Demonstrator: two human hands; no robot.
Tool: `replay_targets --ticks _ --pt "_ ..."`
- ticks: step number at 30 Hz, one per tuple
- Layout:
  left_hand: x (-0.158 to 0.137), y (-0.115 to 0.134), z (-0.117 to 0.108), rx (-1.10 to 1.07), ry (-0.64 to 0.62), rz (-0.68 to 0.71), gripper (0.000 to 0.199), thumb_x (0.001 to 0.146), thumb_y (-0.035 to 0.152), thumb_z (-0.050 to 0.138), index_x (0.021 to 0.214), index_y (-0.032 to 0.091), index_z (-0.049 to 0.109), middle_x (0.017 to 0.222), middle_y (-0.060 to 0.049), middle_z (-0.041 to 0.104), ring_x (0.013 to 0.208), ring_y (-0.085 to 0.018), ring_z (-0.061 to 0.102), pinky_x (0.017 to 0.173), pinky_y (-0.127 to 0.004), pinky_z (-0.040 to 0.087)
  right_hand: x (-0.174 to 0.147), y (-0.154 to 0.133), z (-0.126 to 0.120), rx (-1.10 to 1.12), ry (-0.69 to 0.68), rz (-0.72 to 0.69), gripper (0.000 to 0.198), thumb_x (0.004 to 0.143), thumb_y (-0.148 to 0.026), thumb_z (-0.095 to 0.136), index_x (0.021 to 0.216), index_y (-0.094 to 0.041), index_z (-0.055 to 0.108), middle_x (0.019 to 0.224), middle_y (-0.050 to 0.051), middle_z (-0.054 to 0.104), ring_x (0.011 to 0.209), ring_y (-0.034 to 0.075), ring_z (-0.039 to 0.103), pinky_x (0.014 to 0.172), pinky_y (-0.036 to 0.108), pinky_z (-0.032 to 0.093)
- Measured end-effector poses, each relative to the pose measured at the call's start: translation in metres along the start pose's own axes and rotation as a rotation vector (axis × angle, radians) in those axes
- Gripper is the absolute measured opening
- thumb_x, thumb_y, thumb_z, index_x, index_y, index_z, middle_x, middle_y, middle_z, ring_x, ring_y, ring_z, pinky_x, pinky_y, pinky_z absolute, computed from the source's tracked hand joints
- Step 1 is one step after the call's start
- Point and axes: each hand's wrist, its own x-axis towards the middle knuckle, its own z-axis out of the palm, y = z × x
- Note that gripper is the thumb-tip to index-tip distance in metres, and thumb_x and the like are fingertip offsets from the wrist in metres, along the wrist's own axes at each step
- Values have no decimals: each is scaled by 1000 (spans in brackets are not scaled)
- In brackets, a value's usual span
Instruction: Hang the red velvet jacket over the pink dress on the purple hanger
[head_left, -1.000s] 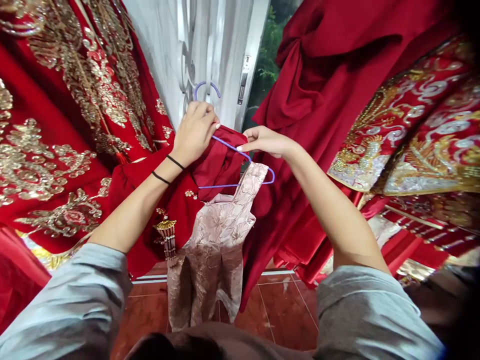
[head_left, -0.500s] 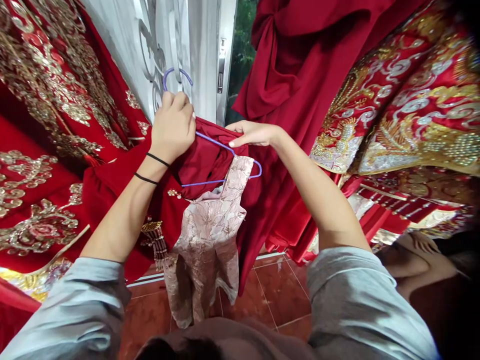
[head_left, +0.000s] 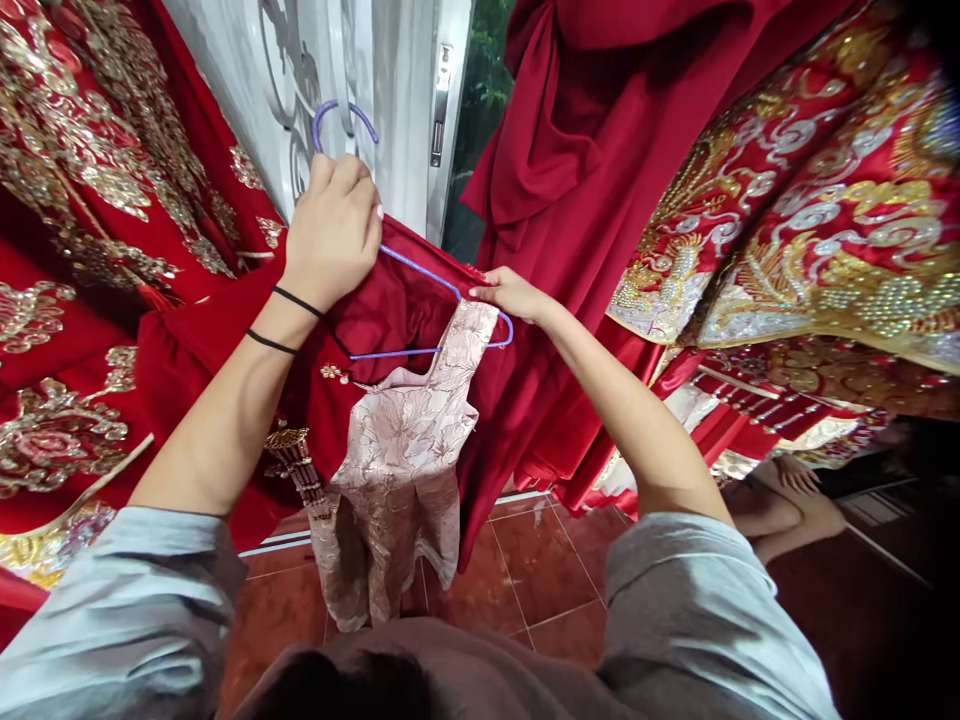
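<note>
My left hand (head_left: 334, 225) is closed around the neck of a purple hanger (head_left: 421, 266), just below its hook. A pale pink floral dress (head_left: 405, 430) hangs from the hanger by its right strap; its left shoulder is hidden behind my left wrist. Dark red fabric (head_left: 431, 246) runs along the top of the hanger from one hand to the other. At the hanger's right end, my right hand (head_left: 511, 296) pinches the edge of this fabric between thumb and fingers, just above the pink strap.
Red gowns with gold embroidery (head_left: 82, 130) hang at left, with a beaded tassel (head_left: 296, 465) by the dress. Plain dark red drapery (head_left: 570, 180) and beaded garments (head_left: 840, 220) hang at right. Behind are a white metal grille (head_left: 277, 60) and door latch (head_left: 441, 100). A person's knee (head_left: 817, 525) shows at right.
My right hand has slid outward and slightly down along the hanger, stretching the red fabric toward its right end. Both hands and the dress sit a little further left in view.
</note>
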Motion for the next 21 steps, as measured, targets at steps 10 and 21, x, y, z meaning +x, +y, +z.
replay_targets --ticks 10,21 --pt "0 5 -6 147 -41 27 41 88 57 51 102 22 66 126 -15 53 125 -41 37 110 -59 29 -11 -5 -1 48 34 -76 20 85 -34 63 95 -17 66 98 6 69 103 20 62 97 38 52" --pt "4 0 -5 -19 -52 -4 65 60 72 76 97 21 66 118 -8 55 126 -35 29 110 -54 24 -24 1 -41 -466 440 -166 13 79 -18 61 88 -13 69 94 11 65 104 27 60 99 48 47"
